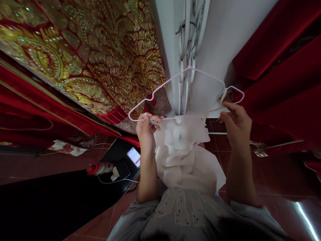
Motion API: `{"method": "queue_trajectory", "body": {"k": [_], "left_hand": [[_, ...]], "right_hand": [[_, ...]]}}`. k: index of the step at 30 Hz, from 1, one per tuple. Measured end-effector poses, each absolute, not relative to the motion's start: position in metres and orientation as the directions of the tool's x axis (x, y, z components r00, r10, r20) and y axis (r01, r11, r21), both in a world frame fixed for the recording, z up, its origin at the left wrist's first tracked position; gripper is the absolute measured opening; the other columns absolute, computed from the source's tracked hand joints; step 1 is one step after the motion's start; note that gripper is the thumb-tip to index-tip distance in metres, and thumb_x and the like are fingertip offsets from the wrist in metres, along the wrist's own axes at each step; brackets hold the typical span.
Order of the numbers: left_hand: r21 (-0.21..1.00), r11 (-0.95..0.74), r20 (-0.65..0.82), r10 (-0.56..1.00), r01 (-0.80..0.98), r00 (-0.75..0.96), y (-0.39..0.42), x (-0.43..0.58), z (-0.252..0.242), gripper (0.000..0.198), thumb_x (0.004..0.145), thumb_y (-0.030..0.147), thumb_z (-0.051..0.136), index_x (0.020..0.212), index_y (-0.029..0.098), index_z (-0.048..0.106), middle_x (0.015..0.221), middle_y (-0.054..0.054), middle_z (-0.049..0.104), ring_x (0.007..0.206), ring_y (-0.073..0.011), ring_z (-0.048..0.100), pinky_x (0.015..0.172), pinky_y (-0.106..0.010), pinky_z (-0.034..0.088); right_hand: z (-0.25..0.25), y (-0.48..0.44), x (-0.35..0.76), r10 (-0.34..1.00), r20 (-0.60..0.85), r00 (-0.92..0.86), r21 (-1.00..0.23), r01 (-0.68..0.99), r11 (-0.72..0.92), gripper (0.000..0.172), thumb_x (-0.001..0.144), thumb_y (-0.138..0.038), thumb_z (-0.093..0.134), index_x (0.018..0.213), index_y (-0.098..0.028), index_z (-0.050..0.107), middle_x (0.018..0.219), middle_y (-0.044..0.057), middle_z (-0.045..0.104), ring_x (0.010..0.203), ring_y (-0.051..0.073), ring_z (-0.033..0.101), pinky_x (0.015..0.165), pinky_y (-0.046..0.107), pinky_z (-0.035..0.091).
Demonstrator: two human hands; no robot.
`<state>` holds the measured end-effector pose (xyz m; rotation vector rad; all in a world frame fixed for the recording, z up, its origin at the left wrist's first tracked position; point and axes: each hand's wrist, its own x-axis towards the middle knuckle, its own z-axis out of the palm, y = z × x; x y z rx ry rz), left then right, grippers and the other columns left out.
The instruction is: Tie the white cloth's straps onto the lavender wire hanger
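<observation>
A pale pink wire hanger [160, 87] hangs by its hook from a white ornate metal bracket [187, 43] on the white wall. A white garment [183, 147] is draped over the hanger's bottom bar and falls down between my arms. My left hand [146, 129] pinches the bottom bar and the cloth near the hanger's left end, fingers closed. My right hand [235, 122] is closed on the hanger's right end, where a thin white strap sits.
Red fabric with gold beaded embroidery [82, 57] hangs at the left, red velvet drapes [281, 77] at the right. On a black surface [50, 201] below left lie a lit phone [133, 156], a charger with cable [115, 173] and a red-capped object [96, 168]. The floor is red tile [276, 180].
</observation>
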<state>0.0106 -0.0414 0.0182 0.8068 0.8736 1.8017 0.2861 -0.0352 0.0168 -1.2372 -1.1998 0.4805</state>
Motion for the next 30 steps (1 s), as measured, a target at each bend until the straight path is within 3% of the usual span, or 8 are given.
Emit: {"method": "queue_trajectory", "body": {"k": [2, 6, 11, 17, 23, 26, 28, 30], "left_hand": [[0.836, -0.308, 0.155, 0.926, -0.454, -0.343, -0.04, 0.011, 0.017, 0.045, 0.082, 0.055, 0.088, 0.089, 0.021, 0.059, 0.068, -0.001, 0.069, 0.074, -0.0199, 0.077, 0.045, -0.02, 0.043], [0.839, -0.315, 0.162, 0.923, -0.443, -0.348, -0.039, 0.011, 0.015, 0.046, 0.084, 0.057, 0.087, 0.088, 0.021, 0.059, 0.068, 0.0, 0.069, 0.074, -0.0186, 0.077, 0.048, -0.018, 0.045], [0.841, -0.329, 0.176, 0.917, -0.43, -0.357, -0.038, 0.008, 0.013, 0.049, 0.082, 0.058, 0.087, 0.09, 0.02, 0.058, 0.066, 0.001, 0.069, 0.071, -0.0176, 0.076, 0.048, -0.017, 0.045], [0.831, -0.316, 0.168, 0.927, -0.458, -0.335, -0.036, 0.006, 0.012, 0.047, 0.081, 0.056, 0.088, 0.088, 0.02, 0.059, 0.065, 0.001, 0.067, 0.068, -0.0173, 0.076, 0.047, -0.018, 0.046], [0.826, -0.298, 0.146, 0.933, -0.478, -0.33, -0.035, 0.008, 0.008, 0.048, 0.081, 0.057, 0.089, 0.089, 0.019, 0.06, 0.066, 0.001, 0.067, 0.072, -0.0168, 0.076, 0.046, -0.016, 0.042], [0.815, -0.299, 0.13, 0.929, -0.496, -0.347, -0.034, 0.013, 0.004, 0.048, 0.08, 0.057, 0.09, 0.09, 0.019, 0.061, 0.066, 0.001, 0.067, 0.073, -0.0169, 0.076, 0.046, -0.015, 0.041], [0.816, -0.302, 0.126, 0.925, -0.493, -0.358, -0.034, 0.017, 0.002, 0.047, 0.081, 0.056, 0.089, 0.09, 0.019, 0.062, 0.066, 0.001, 0.068, 0.072, -0.0169, 0.076, 0.046, -0.016, 0.041], [0.821, -0.305, 0.133, 0.924, -0.482, -0.359, -0.035, 0.018, 0.0, 0.044, 0.083, 0.055, 0.087, 0.09, 0.02, 0.062, 0.067, 0.0, 0.069, 0.072, -0.0172, 0.076, 0.046, -0.016, 0.041]], "right_hand": [[0.025, -0.032, 0.288, 0.889, 0.358, 0.285, -0.912, 0.311, 0.268, 0.02, 0.086, -0.031, 0.075, 0.105, -0.026, 0.077, 0.103, 0.002, 0.071, 0.061, 0.005, 0.05, 0.054, 0.022, 0.045], [0.04, -0.026, 0.28, 0.947, 0.236, 0.219, -0.961, 0.198, 0.194, 0.026, 0.084, -0.028, 0.077, 0.11, -0.027, 0.076, 0.088, -0.002, 0.07, 0.05, 0.003, 0.045, 0.044, 0.019, 0.034], [0.057, -0.025, 0.271, 0.908, 0.326, 0.264, -0.945, 0.079, 0.317, 0.008, 0.084, -0.024, 0.075, 0.09, -0.023, 0.08, 0.072, -0.002, 0.069, 0.045, 0.003, 0.042, 0.04, 0.02, 0.028], [0.053, 0.0, 0.293, 0.625, 0.524, 0.578, -0.812, 0.118, 0.572, 0.039, 0.079, -0.019, 0.074, 0.115, -0.032, 0.083, 0.109, 0.002, 0.082, 0.051, 0.006, 0.051, 0.04, 0.024, 0.034], [0.015, 0.001, 0.306, 0.282, 0.578, 0.766, -0.719, 0.314, 0.621, 0.025, 0.089, -0.034, 0.074, 0.113, -0.03, 0.081, 0.098, 0.0, 0.077, 0.052, 0.007, 0.049, 0.04, 0.022, 0.03], [0.006, -0.022, 0.29, 0.448, 0.668, 0.594, -0.717, 0.351, 0.603, 0.025, 0.086, -0.039, 0.078, 0.108, -0.027, 0.083, 0.093, 0.002, 0.078, 0.054, 0.008, 0.053, 0.044, 0.025, 0.038], [0.006, -0.033, 0.275, 0.705, 0.656, 0.27, -0.749, 0.351, 0.562, 0.025, 0.084, -0.038, 0.081, 0.107, -0.026, 0.084, 0.099, 0.004, 0.079, 0.059, 0.009, 0.057, 0.05, 0.025, 0.045], [0.008, -0.039, 0.264, 0.833, 0.55, -0.055, -0.76, 0.381, 0.527, 0.028, 0.088, -0.035, 0.079, 0.115, -0.029, 0.082, 0.11, 0.005, 0.077, 0.062, 0.008, 0.057, 0.053, 0.025, 0.048]]}}
